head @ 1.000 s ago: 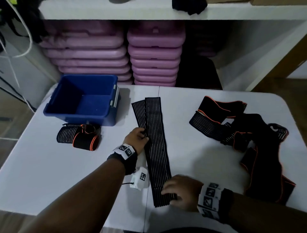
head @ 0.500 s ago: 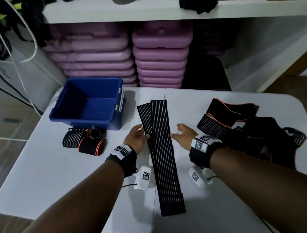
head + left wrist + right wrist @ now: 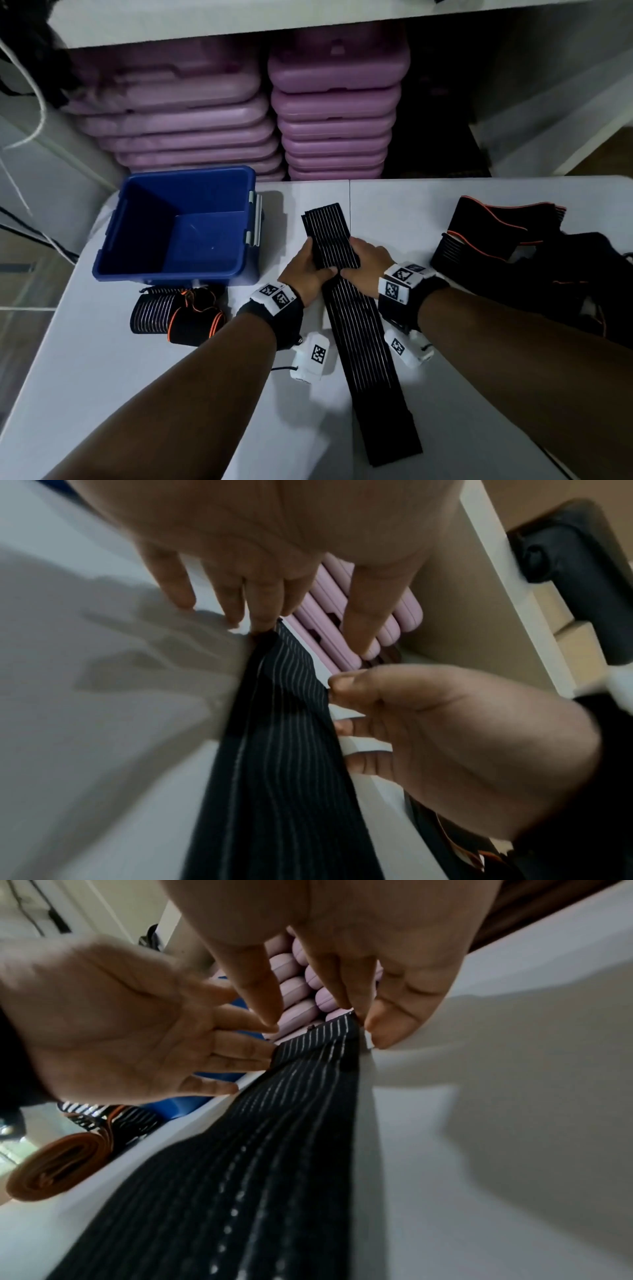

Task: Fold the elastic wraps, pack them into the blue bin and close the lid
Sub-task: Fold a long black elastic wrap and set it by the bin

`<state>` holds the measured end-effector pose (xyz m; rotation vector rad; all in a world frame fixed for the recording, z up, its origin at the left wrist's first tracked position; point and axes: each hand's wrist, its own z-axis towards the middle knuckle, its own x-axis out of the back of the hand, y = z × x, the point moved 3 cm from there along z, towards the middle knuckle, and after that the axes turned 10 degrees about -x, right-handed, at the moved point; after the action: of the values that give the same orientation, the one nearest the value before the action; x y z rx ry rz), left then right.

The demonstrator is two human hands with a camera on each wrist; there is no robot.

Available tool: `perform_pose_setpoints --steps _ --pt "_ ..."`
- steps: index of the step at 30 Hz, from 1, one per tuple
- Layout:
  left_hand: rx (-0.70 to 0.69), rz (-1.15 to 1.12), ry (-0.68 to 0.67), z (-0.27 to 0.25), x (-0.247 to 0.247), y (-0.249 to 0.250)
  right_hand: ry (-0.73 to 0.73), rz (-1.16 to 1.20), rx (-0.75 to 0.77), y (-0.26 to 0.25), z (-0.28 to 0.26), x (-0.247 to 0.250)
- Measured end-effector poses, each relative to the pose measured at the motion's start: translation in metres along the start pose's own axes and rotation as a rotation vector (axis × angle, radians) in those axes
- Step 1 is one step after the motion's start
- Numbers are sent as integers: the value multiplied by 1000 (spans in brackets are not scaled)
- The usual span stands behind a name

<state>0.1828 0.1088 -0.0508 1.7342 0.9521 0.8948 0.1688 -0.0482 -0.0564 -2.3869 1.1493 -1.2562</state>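
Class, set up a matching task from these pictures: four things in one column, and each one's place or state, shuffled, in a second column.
Things:
1. blue bin
2. striped wrap
3. rolled wraps
4. loose wraps

Places or states:
A. heaped at the table's right side
B. open, nothing inside
C. gripped from both sides by both hands
D. lying just in front of the bin

Pairs: 1-B, 2-C, 3-D, 4-A

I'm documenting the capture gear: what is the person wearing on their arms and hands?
Both forearms are bare, with no sleeves or gloves. Each wrist carries a black band topped by white blocks printed with black square-pattern markers. A small white module bearing another marker hangs below each wrist, a thin dark cord trailing from the left one.
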Motion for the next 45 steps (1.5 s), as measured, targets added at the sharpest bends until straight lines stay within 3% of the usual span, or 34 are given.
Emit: perform_pose_setpoints --steps 4,8,12,17,21,23,25,28,31,33,40,45 --pt "98 197 35 4 6 -6 5 -16 11 -12 -9 0" --pt "75 180 42 -4 4 4 53 -110 51 -17 -14 -4" --pt "61 281 79 -28 9 6 27 -75 -6 1 -26 0" --pt "42 84 33 -60 -13 6 -74 48 61 27 -55 -6" --pt "26 51 89 -79 -29 10 -142 37 50 42 -69 -4" --pt "44 210 120 -94 -33 8 -121 -20 75 52 -77 -2" --pt "-54 489 99 -117 -42 3 -47 -81 214 63 -94 -1" --pt "-228 792 -78 -160 -70 -9 -2 -173 475 92 -128 -12" --pt "-333 1023 -277 -195 -99 -25 -113 -339 603 124 -154 -29" --pt "-323 1138 -316 -205 -110 -35 -213 -472 643 137 -162 -38" --pt "-331 1184 -282 -217 -124 -38 -183 -844 773 138 -168 -43" --pt "-318 1193 -259 -220 -128 -33 -164 -940 763 137 -173 -47"
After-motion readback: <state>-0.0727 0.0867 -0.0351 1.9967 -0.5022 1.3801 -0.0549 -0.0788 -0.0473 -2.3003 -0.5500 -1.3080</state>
